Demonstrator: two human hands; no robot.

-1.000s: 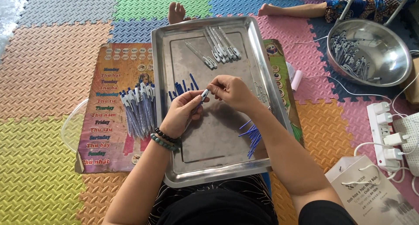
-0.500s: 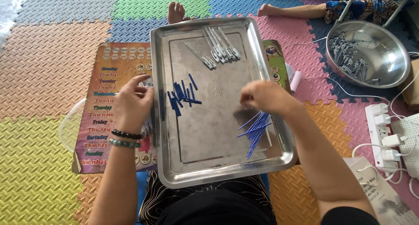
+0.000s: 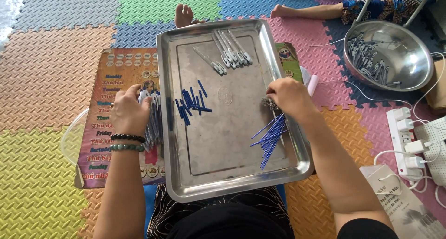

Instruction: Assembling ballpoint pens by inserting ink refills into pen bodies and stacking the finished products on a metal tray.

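We are sitting on the floor with a steel tray (image 3: pixel 297 141) lying across our lap at the bottom centre, so every part stays within arm's reach. Our left hand (image 3: pixel 130 110), left of centre, is curling down over a pile of finished pens (image 3: pixel 152 123) lying on a printed poster (image 3: pixel 100 127) just beside the tray's left edge; fingers are bent onto the pile, but we cannot tell whether they are gripping one or only resting. Our right hand (image 3: pixel 290 97), right of centre, is pressing down at the tray's right rim, fingertips pinching at a small heap of springs (image 3: pixel 268 103); the grasp itself is hidden under the knuckles. Just below it, thin blue refills (image 3: pixel 270 136) are fanning out in the tray, kept apart from the short blue caps (image 3: pixel 190 102) in the tray's middle, probably for quick sorting. Further up, clear pen barrels (image 3: pixel 227 53) are lying in a row near the tray's top. At upper right, a round metal bowl (image 3: pixel 409 76) is holding more pens, well apart, beside a white power strip (image 3: pixel 406 137).
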